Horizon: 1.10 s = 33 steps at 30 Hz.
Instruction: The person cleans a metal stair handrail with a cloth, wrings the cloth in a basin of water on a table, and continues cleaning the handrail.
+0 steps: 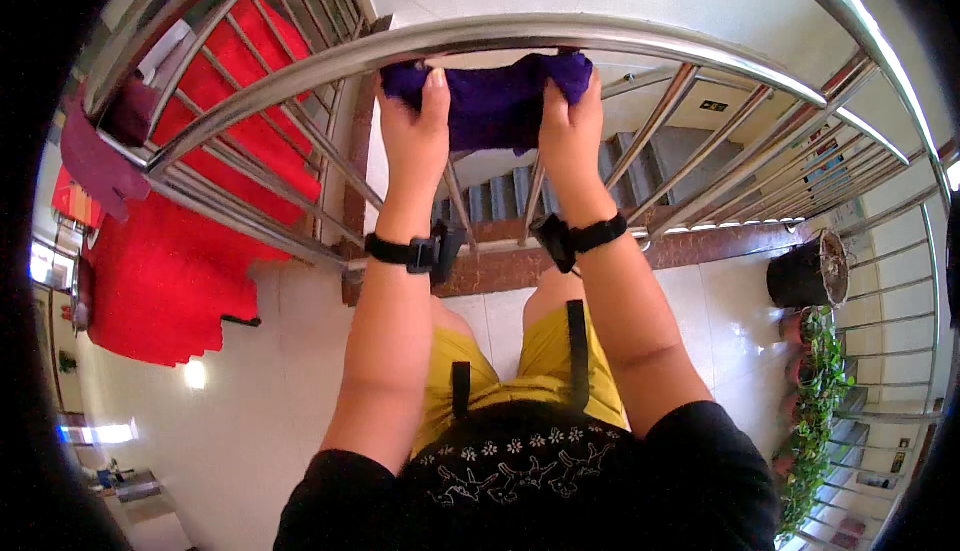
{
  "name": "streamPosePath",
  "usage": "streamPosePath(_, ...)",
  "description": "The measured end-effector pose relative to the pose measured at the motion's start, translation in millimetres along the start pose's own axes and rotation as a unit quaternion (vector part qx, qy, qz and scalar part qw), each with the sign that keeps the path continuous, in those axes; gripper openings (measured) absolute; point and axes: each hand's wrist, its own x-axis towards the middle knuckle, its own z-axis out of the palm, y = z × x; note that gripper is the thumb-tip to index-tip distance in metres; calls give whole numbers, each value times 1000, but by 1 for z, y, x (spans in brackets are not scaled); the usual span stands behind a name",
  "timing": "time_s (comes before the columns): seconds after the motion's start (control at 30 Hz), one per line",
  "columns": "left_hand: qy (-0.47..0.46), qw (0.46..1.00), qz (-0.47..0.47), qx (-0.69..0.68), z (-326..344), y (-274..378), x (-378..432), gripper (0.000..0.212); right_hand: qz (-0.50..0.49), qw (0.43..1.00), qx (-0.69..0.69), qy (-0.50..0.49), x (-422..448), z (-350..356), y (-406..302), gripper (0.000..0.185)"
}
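A dark purple cloth (495, 104) is stretched between my two hands, just under the metal handrail (517, 31) of a stair railing. My left hand (416, 104) grips its left end, thumb up. At the other end my right hand (570, 108) holds a bunched part of the cloth. Whether the cloth touches the rail is hard to tell. My fingers are mostly hidden behind the fabric. Both wrists wear black straps with small black devices.
A maroon cloth (105, 153) hangs over the railing's left corner. Red carpet (172, 281) covers floor and steps at left. Beyond the bars, grey stairs (517, 191) descend. At right stand a black plant pot (806, 273) and a row of leafy potted plants (817, 401).
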Motion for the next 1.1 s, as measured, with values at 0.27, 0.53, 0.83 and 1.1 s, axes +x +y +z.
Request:
streamPosePath(0.27, 4, 997, -12, -81, 0, -4, -4, 37, -26, 998, 34, -40, -16, -6, 30, 23)
streamPosePath(0.53, 25, 997, -15, -69, 3, -21, -20, 29, -12, 997, 13, -79, -24, -8, 52, 23)
streamPosePath(0.83, 7, 998, -51, 18, -7, -105, -78, 25, -30, 992, -37, -115, -69, -12, 111, 32)
streamPosePath(1.1, 3, 996, -84, 2, -8, -115, -96, 29, 63, 985, -37, -153, -104, -17, 139, 38)
